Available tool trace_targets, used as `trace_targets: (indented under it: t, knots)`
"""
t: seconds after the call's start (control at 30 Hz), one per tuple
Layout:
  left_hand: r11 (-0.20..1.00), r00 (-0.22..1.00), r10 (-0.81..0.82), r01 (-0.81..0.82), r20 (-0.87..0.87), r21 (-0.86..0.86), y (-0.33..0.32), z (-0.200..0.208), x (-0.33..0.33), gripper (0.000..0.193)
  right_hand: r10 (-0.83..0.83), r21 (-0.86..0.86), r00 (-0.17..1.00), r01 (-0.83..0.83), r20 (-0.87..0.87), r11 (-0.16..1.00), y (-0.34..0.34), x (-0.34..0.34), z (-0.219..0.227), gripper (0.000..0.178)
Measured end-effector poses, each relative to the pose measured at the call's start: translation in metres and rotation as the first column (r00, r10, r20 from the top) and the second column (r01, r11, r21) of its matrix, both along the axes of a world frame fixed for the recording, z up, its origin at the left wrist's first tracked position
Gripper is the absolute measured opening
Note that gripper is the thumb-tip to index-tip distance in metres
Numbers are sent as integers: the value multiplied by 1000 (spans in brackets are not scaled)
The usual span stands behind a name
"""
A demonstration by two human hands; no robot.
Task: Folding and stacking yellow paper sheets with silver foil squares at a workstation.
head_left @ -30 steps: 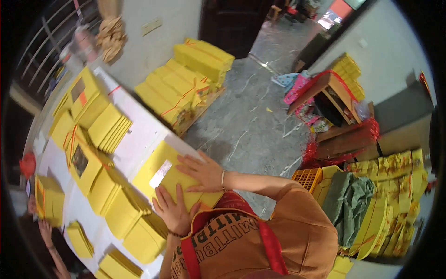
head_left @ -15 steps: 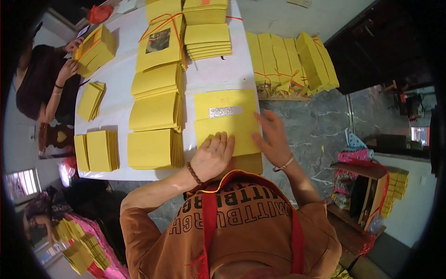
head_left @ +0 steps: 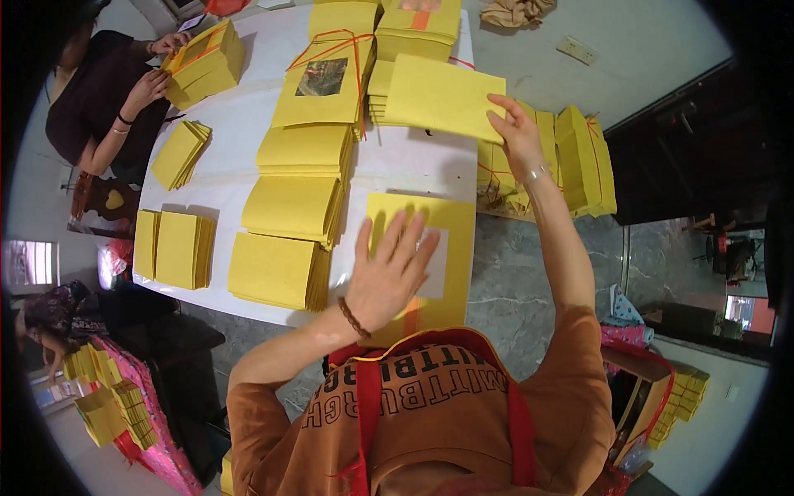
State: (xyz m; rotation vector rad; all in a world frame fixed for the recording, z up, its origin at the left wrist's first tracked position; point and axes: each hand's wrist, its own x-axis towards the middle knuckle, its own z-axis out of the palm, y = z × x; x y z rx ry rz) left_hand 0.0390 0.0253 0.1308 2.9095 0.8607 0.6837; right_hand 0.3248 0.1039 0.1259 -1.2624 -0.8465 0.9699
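Note:
My left hand [head_left: 389, 269], its fingers spread, is over a flat yellow sheet [head_left: 457, 248] near the table's front edge. The sheet carries a pale rectangular patch and an orange strip, partly under the hand; whether the palm touches it I cannot tell. My right hand [head_left: 517, 136] is farther out, thumb and fingers pinching the right end of a folded yellow paper [head_left: 442, 93]. That paper is over a pile of similar folded papers [head_left: 378, 87], hiding much of it.
Stacks of folded yellow papers [head_left: 277, 269] stand left of the sheet on the white table [head_left: 223, 157]. Tied bundles [head_left: 587, 161] sit beyond its right edge. Across at the far left, another person's hands [head_left: 153, 83] hold a yellow block [head_left: 211, 70].
My right hand has lifted the folded paper off the near spot and carried it away to the far pile. A flat sheet with a pale patch now shows under my left hand, whose fingers have spread.

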Motion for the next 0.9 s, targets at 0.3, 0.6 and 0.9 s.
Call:
trace_targets:
  t: [0.3, 0.6, 0.9]
  knots:
    - [971, 990, -121, 103, -73, -214, -21, -42, -8, 44, -57, -104, 997, 51, -56, 993, 148, -2, -103, 30]
    - [962, 991, -113, 93, -65, -258, -13, -42, -9, 48, 158, -373, 537, 319, 829, 871, 167, -13, -112, 32]
    - [956, 993, -114, 110, -2, -273, -24, -43, -11, 41, 131, -326, 446, 394, 885, 860, 154, -18, -96, 35]
